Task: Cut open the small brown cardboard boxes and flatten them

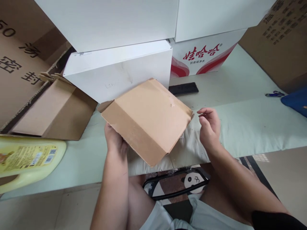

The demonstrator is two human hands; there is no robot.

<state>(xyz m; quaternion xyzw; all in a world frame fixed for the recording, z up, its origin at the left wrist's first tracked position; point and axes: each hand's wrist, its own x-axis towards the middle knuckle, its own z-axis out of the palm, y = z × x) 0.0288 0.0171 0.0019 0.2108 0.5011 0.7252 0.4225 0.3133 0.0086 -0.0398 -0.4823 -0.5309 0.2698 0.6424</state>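
A brown cardboard box (148, 111) is held tilted above the table, with a flap folded along its near left side. My left hand (115, 138) grips its left edge from below, and the box hides most of those fingers. Just off the box's right corner is my right hand (209, 126), its fingers loosely curled, the thumb apart from them, and nothing visible between them. A small gap separates its fingertips from the cardboard. Behind the box lies a black phone (184, 89) on the pale green cloth.
White boxes (120, 70) are stacked at the back, beside a white carton with red lettering (201, 57). Large brown cartons (19, 70) stand at left and right. A yellow jug (31, 156) lies front left. A blue item (296, 100) sits at the right edge.
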